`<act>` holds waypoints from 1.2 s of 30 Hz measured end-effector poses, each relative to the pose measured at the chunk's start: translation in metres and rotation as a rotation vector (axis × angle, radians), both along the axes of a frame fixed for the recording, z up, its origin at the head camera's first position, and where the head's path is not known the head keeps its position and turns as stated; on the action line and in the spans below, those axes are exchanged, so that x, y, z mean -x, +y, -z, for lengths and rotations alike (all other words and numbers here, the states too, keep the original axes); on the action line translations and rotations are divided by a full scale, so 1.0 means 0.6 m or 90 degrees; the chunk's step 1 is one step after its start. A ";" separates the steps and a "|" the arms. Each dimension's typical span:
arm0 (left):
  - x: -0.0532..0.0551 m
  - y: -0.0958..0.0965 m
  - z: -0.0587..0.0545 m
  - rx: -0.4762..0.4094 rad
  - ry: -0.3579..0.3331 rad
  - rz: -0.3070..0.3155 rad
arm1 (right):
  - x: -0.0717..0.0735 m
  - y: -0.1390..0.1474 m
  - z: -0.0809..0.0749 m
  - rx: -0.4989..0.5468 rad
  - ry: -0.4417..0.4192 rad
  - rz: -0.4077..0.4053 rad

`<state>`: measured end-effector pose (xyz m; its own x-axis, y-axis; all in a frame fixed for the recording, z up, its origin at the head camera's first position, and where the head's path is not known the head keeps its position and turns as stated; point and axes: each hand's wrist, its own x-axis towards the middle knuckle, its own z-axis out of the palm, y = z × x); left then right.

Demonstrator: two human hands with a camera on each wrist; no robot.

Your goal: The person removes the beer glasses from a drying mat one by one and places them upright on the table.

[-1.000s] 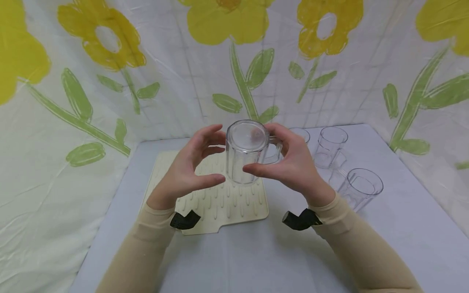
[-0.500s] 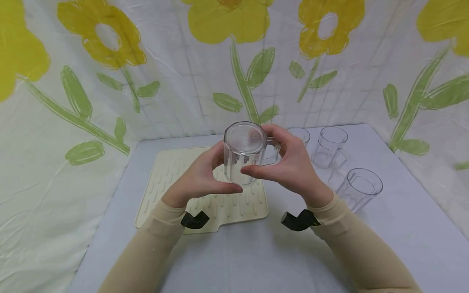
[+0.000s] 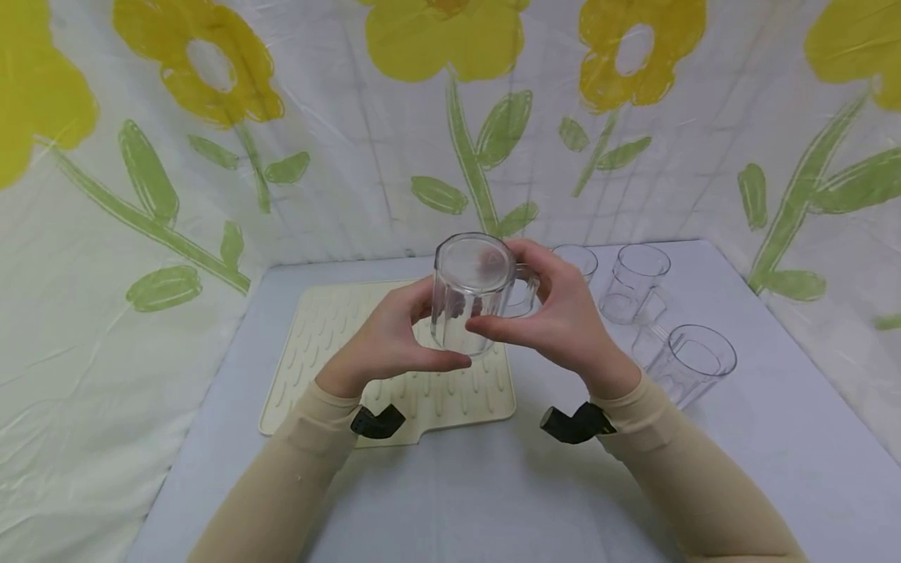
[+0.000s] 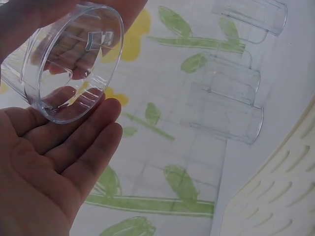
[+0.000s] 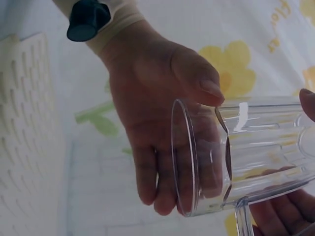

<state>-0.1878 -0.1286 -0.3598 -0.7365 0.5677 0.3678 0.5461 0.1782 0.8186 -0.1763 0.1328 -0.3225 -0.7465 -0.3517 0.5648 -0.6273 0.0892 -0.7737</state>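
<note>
A clear glass mug (image 3: 473, 264) is held upside down above the table, its round base facing up. On the handle side, my right hand (image 3: 572, 320) grips it, thumb across the front of the faceted wall. My left hand (image 3: 380, 336) holds the mug near its downward rim, thumb in front and fingers behind the glass. In the left wrist view the mug's open mouth (image 4: 74, 64) shows beside the left palm. The right wrist view has the mug's wall (image 5: 266, 142) lying between the left thumb and fingers. Below is a cream ribbed drying mat (image 3: 317, 344).
Upright clear mugs stand at the right: one at the back (image 3: 584, 258) partly behind the right hand, another mug (image 3: 637, 274) beside it, and a nearer mug (image 3: 697, 360) by the right forearm. A flowered sheet (image 3: 331, 172) hangs behind the pale-covered table (image 3: 479, 500).
My left hand has moved right from beside the mug and taken hold of it near the rim. The right hand and mug have stayed nearly in place.
</note>
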 end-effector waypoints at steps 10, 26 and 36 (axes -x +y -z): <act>0.001 -0.007 -0.003 0.010 0.025 -0.031 | 0.004 0.005 -0.004 -0.012 -0.019 -0.012; 0.001 -0.047 -0.027 -0.018 0.096 -0.086 | 0.021 0.032 -0.017 -0.059 0.033 -0.006; -0.006 -0.073 -0.049 -0.054 0.146 -0.109 | 0.024 0.034 -0.013 -0.146 0.074 0.047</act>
<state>-0.1840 -0.1724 -0.3301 -0.7111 0.4019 0.5769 0.6865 0.2200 0.6930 -0.1907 0.1530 -0.3146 -0.7098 -0.4276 0.5599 -0.6959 0.3021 -0.6515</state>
